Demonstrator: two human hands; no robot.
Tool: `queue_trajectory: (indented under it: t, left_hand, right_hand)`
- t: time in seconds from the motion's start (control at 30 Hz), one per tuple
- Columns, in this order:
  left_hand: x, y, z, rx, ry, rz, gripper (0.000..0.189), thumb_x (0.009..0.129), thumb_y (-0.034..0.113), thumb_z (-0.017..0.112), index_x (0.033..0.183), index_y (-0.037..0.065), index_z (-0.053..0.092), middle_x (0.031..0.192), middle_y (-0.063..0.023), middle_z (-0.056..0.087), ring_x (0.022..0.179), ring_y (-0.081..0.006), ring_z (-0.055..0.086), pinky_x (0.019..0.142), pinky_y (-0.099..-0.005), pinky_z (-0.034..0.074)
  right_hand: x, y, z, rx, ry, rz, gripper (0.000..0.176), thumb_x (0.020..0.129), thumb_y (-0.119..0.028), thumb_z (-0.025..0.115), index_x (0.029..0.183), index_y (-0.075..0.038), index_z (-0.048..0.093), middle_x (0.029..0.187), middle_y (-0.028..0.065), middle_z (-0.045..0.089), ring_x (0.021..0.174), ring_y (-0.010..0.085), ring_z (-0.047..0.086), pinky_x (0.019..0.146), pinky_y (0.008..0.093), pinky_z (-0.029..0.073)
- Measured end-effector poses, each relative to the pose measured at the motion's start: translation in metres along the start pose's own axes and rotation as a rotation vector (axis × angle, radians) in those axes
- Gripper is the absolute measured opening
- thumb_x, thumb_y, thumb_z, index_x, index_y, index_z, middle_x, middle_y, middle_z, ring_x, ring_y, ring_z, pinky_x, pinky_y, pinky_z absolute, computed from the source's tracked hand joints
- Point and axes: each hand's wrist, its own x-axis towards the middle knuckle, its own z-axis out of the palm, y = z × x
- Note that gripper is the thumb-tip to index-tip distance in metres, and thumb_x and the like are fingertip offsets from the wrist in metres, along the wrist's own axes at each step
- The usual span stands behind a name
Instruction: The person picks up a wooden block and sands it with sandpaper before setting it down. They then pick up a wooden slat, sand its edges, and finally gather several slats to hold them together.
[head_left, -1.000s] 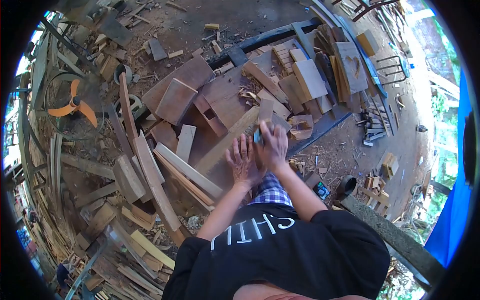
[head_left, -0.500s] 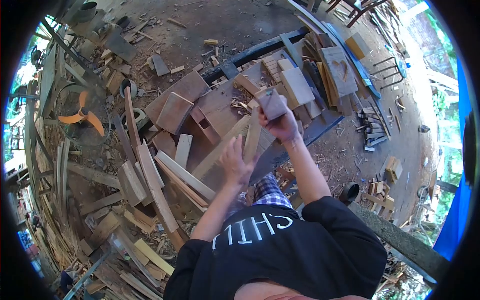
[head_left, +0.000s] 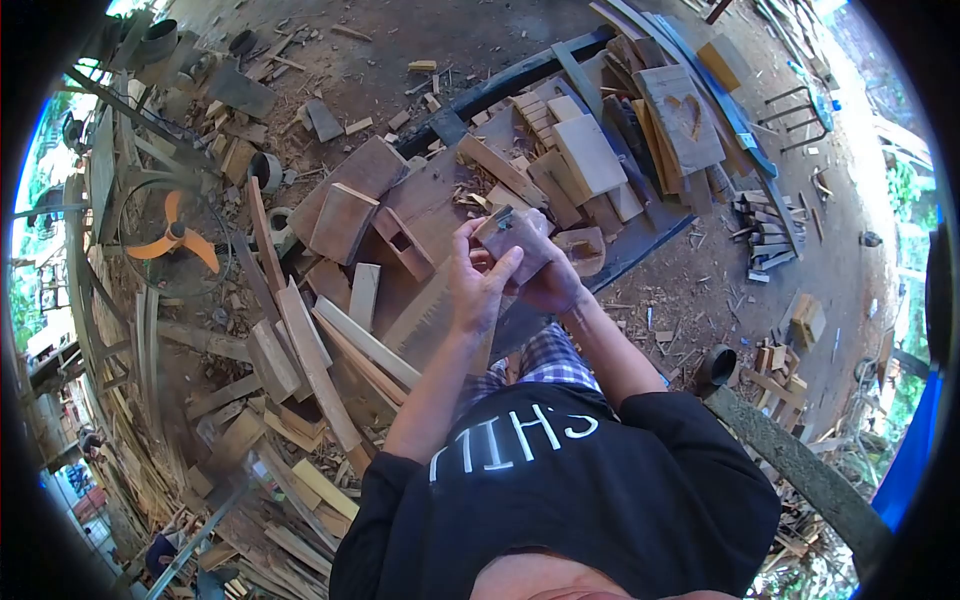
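Observation:
In front of my body, both hands hold a small brown wooden block (head_left: 515, 243). It is tilted, and a small greenish metallic-looking piece shows at its top edge. My left hand (head_left: 477, 280) is closed on the block's left side, thumb across its face. My right hand (head_left: 556, 284) grips it from the right and below, its fingers partly hidden behind the wood. Just right of the hands, a wooden piece with a hollow (head_left: 583, 253) lies on the low work table (head_left: 440, 205). Below my left hand rests a pale board with a jagged pattern (head_left: 425, 318).
A board with a heart cutout (head_left: 683, 118) leans among stacked planks at the table's far right. Boxy wooden pieces (head_left: 344, 222) lie on its left part. An orange-bladed fan (head_left: 175, 236) stands at left. Long planks (head_left: 315, 365) lie near my left arm. Offcuts litter the floor.
My right hand has brought the block lower and toward my left. My left hand, open and apart from it before, has risen and closed on the block.

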Motion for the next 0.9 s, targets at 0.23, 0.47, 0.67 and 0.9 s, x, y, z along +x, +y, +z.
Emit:
queue_trajectory:
  t: [0.23, 0.47, 0.67, 0.9]
  left_hand:
    - [0.014, -0.029, -0.025, -0.037, 0.116, -0.028, 0.052, 0.098, 0.030, 0.063, 0.142, 0.010, 0.043, 0.116, -0.0033, 0.061, 0.098, -0.0094, 0.058, 0.087, -0.0276, 0.050]
    - [-0.003, -0.010, -0.023, -0.191, 0.086, -0.191, 0.055, 0.101, 0.034, 0.058, 0.147, 0.012, 0.038, 0.128, -0.0036, 0.059, 0.111, -0.0154, 0.062, 0.090, -0.0336, 0.052]
    - [-0.011, -0.009, -0.032, -0.468, -0.070, -0.202, 0.048, 0.102, 0.027, 0.055, 0.145, 0.009, 0.041, 0.133, -0.0082, 0.057, 0.118, -0.0211, 0.060, 0.100, -0.0413, 0.051]
    - [-0.024, -0.014, -0.034, -0.665, -0.139, -0.209, 0.045, 0.104, 0.027, 0.048, 0.145, 0.009, 0.042, 0.139, -0.0109, 0.055, 0.127, -0.0262, 0.055, 0.109, -0.0486, 0.044]
  right_hand:
    - [0.001, 0.001, 0.017, -0.273, 0.121, -0.005, 0.063, 0.100, -0.058, 0.044, 0.147, -0.016, 0.040, 0.126, 0.0091, 0.058, 0.097, 0.0186, 0.062, 0.074, 0.0339, 0.054]
    - [-0.008, -0.011, 0.019, -0.829, 0.066, -0.094, 0.072, 0.100, -0.053, 0.052, 0.155, -0.016, 0.025, 0.141, 0.0093, 0.045, 0.118, 0.0184, 0.052, 0.097, 0.0351, 0.045]
    - [-0.011, -0.033, 0.015, -0.922, 0.019, -0.024, 0.074, 0.091, -0.040, 0.071, 0.149, -0.014, 0.034, 0.125, 0.0070, 0.051, 0.111, 0.0177, 0.052, 0.094, 0.0343, 0.045]
    - [-0.018, -0.040, 0.024, -0.761, -0.034, -0.073, 0.058, 0.089, -0.025, 0.072, 0.137, -0.015, 0.040, 0.120, 0.0062, 0.050, 0.109, 0.0168, 0.052, 0.093, 0.0333, 0.046]
